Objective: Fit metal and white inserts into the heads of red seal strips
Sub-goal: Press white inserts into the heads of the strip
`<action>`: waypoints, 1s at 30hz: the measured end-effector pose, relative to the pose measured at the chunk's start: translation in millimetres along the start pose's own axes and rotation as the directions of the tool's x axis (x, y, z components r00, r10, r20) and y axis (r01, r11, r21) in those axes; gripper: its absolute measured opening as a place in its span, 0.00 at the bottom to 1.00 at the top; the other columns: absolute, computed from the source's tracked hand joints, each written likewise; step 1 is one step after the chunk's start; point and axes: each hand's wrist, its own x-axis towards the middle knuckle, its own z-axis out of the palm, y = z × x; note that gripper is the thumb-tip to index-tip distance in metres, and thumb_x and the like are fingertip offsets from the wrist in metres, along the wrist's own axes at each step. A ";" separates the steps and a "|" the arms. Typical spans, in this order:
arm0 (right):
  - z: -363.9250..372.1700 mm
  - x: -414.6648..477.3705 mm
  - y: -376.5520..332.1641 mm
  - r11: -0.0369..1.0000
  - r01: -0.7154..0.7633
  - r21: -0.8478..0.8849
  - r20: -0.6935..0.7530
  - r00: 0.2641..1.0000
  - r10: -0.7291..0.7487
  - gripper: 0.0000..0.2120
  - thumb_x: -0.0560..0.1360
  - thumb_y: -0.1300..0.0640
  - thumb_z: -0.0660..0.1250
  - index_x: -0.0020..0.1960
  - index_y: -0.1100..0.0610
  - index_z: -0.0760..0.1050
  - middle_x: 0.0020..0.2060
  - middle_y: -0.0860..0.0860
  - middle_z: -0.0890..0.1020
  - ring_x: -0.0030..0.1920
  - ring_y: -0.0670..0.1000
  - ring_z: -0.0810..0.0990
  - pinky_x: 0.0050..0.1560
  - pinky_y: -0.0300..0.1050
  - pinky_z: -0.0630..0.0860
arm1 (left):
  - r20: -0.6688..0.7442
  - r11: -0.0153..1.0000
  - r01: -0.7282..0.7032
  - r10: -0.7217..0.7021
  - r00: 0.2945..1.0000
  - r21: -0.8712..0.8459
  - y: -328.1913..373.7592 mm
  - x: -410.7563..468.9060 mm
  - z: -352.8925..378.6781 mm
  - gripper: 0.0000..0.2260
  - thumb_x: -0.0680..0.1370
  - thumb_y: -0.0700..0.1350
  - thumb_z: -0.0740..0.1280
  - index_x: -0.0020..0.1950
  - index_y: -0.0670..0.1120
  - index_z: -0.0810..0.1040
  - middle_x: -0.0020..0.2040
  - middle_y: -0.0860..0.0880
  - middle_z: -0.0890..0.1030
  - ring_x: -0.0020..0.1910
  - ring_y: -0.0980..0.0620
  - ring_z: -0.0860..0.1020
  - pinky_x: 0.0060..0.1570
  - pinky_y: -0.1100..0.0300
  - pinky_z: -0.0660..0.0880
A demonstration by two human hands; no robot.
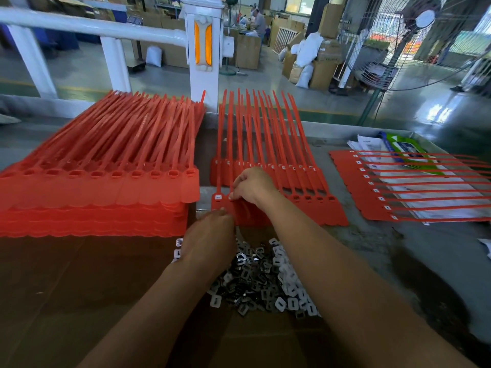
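Red seal strips (318,211) — one joined row — are lying on the worktop (372,235) straight ahead of me. Heads are nearest and tails are running toward the far edge, so the long axis is pointing away from me. Sockets are facing up, presumably so inserts can go in from above. Leftmost head (218,197) is already showing a white insert.

Right hand (252,187) is pinching down on the second head, fingers curled close; whether an insert is under the fingertips I cannot tell. Left hand (212,232) is touching the lower edge of the same tag, probably bracing it against the push — its fingers are hidden, so I cannot tell if it is holding anything.

Insert pile (265,280), metal and white mixed, is sitting just below the row, near both hands. Unfilled stack (98,192) is waiting at left. Filled row (356,187) is lying at right, tails pointing rightward.
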 end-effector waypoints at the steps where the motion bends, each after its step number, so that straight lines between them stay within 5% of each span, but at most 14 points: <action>1: -0.1 -0.5 0.4 1.000 0.005 -0.002 -0.003 1.000 -0.005 0.12 0.66 0.59 0.75 0.31 0.50 0.73 0.42 0.50 0.80 0.49 0.52 0.77 0.48 0.45 0.72 | -0.001 1.000 0.001 -0.001 1.000 0.000 -0.1 0.1 -0.1 0.10 0.77 0.38 0.57 0.53 0.45 0.76 0.52 0.49 0.78 0.50 0.50 0.77 0.41 0.60 0.71; 5: 0.2 -2.1 3.0 1.000 0.021 0.007 -0.002 1.000 -0.021 0.13 0.68 0.59 0.74 0.31 0.50 0.71 0.34 0.45 0.75 0.44 0.50 0.75 0.48 0.45 0.72 | 0.000 1.000 -0.001 0.001 1.000 0.008 0.5 -0.3 -0.7 0.11 0.77 0.38 0.57 0.55 0.46 0.76 0.54 0.49 0.77 0.51 0.50 0.77 0.41 0.62 0.69; 13: -2.9 -10.3 9.6 0.994 0.106 0.008 0.009 0.994 -0.106 0.11 0.72 0.60 0.70 0.37 0.48 0.71 0.49 0.51 0.79 0.51 0.51 0.77 0.47 0.42 0.71 | 0.001 1.000 -0.007 0.007 1.000 0.005 -0.4 -0.2 -1.4 0.11 0.76 0.38 0.57 0.54 0.45 0.76 0.54 0.49 0.77 0.52 0.50 0.77 0.43 0.61 0.70; 18: -26.0 -28.8 18.8 0.975 0.167 0.149 0.108 0.977 -0.184 0.06 0.72 0.60 0.69 0.41 0.50 0.75 0.42 0.46 0.78 0.49 0.47 0.76 0.46 0.38 0.70 | 0.008 1.000 0.001 -0.001 1.000 0.009 -1.0 0.1 0.0 0.11 0.76 0.38 0.57 0.53 0.45 0.77 0.53 0.48 0.78 0.50 0.50 0.77 0.41 0.61 0.69; 30: -76.6 -69.9 63.5 0.976 0.216 0.008 0.109 0.970 -0.216 0.07 0.73 0.56 0.69 0.38 0.46 0.75 0.39 0.37 0.78 0.43 0.34 0.74 0.39 0.30 0.64 | 0.018 0.999 0.029 -0.029 0.999 0.016 1.2 -0.5 -0.6 0.14 0.76 0.36 0.57 0.57 0.45 0.77 0.58 0.48 0.77 0.55 0.50 0.76 0.49 0.58 0.73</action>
